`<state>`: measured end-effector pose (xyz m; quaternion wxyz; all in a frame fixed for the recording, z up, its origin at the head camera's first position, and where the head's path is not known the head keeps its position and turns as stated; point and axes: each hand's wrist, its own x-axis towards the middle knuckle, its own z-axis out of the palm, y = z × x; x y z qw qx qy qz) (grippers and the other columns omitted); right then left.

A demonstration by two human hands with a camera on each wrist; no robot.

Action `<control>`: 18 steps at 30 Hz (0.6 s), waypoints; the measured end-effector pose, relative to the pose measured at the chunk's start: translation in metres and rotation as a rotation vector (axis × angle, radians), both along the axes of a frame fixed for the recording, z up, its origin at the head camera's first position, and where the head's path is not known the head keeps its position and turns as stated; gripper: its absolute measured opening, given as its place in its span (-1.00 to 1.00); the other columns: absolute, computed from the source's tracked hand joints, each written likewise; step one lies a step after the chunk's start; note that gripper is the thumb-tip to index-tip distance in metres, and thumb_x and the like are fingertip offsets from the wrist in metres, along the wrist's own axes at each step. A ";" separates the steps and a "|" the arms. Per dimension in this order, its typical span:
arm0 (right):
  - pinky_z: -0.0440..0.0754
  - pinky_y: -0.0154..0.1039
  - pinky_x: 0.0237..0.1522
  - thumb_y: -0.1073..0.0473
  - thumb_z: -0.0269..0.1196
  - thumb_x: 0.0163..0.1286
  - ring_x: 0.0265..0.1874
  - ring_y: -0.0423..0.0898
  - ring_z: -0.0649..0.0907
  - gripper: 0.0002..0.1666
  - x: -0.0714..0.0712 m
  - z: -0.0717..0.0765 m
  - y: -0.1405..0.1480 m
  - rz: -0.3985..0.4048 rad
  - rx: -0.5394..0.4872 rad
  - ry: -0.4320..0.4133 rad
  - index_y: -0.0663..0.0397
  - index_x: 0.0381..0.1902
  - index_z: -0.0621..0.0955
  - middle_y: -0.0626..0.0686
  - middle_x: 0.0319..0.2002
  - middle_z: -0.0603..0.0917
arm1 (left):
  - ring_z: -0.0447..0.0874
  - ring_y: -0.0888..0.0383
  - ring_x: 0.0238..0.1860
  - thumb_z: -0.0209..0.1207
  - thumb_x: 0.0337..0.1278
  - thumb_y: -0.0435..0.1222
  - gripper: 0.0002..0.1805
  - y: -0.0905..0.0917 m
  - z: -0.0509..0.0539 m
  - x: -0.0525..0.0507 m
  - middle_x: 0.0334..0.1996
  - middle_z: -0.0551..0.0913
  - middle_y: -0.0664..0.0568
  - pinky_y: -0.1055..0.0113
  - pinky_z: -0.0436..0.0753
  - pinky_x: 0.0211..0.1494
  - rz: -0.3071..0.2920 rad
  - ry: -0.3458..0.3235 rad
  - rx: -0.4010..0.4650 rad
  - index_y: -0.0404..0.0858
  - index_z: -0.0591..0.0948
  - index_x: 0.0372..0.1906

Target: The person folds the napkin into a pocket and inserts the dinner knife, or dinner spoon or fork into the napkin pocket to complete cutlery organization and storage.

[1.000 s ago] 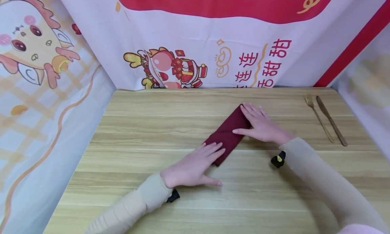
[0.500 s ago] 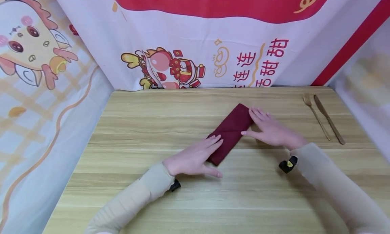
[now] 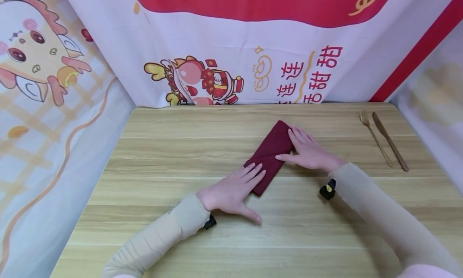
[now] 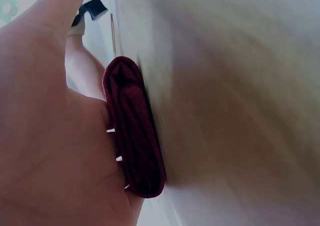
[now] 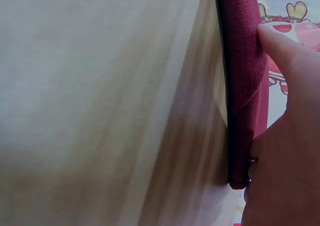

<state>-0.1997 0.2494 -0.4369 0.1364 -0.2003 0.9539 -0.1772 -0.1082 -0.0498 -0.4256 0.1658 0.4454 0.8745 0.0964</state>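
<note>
A dark red folded cloth [image 3: 271, 149] lies slantwise on the wooden table, a long flat strip. My left hand [image 3: 231, 191] rests its straight fingers on the near end, thumb spread out over the wood. On the far right part of the strip lies my right hand [image 3: 307, 149], fingers extended and thumb touching the long edge. In the left wrist view the end of the cloth [image 4: 135, 131] shows several rolled layers under the left hand [image 4: 55, 131]. The right wrist view has the thick folded side of the cloth [image 5: 245, 75] against the right hand [image 5: 290, 131].
A gold fork [image 3: 374, 135] and a gold knife [image 3: 390, 141] lie side by side at the right of the wooden table [image 3: 162, 149]. A white and red printed cloth [image 3: 217, 37] hangs behind the far edge. Another printed cloth [image 3: 47, 129] hangs at the left.
The right hand shifted right off the cloth's far corner, then came back left onto its edge. The left hand stayed near the near end. The cloth moved slightly.
</note>
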 end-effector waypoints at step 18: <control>-0.33 0.18 0.50 -0.76 0.16 0.02 0.58 0.14 -0.22 0.59 -0.036 -0.002 -0.032 0.014 0.094 0.052 0.14 0.64 -0.12 0.17 0.63 -0.22 | -0.37 -0.01 0.60 0.11 -0.21 0.63 0.53 0.023 -0.002 0.012 0.63 -0.28 -0.15 0.12 -0.20 0.58 -0.006 0.085 -0.112 -0.25 -0.25 0.64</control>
